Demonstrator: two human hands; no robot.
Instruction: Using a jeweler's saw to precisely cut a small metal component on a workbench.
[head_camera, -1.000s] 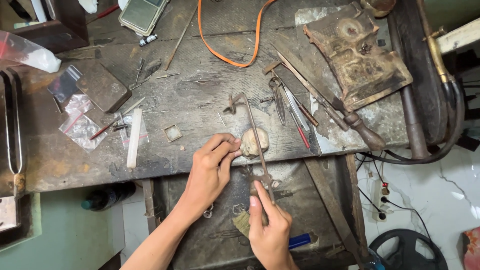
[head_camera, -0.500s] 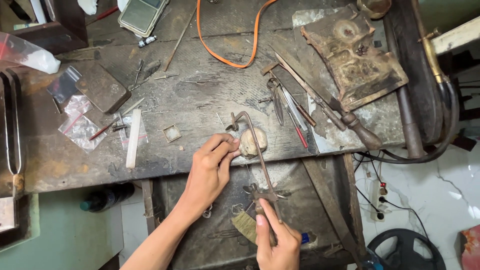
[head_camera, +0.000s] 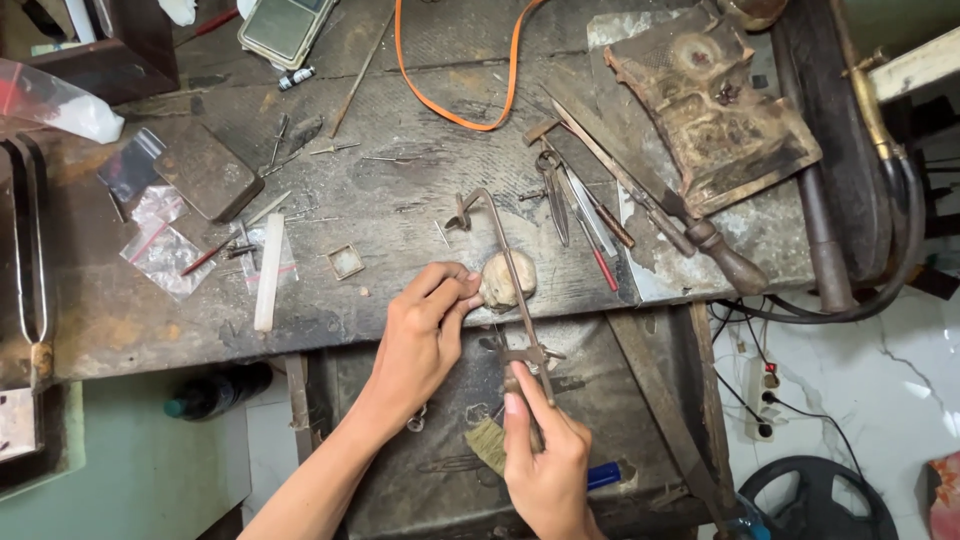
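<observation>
Scarred, cluttered tabletop (head_camera: 400, 200). We noted the left hand (head_camera: 425, 330) pinching a small piece against the pale bench pin (head_camera: 505, 280) for support; right hand (head_camera: 545, 465) gripped the jeweller's saw (head_camera: 510, 270), blade beside that piece.

Saw frame (head_camera: 508, 270) on workbench (head_camera: 400, 200) edge; right hand (head_camera: 545, 465) below it, left hand (head_camera: 425, 335) left; pliers (head_camera: 555, 190) behind.
</observation>
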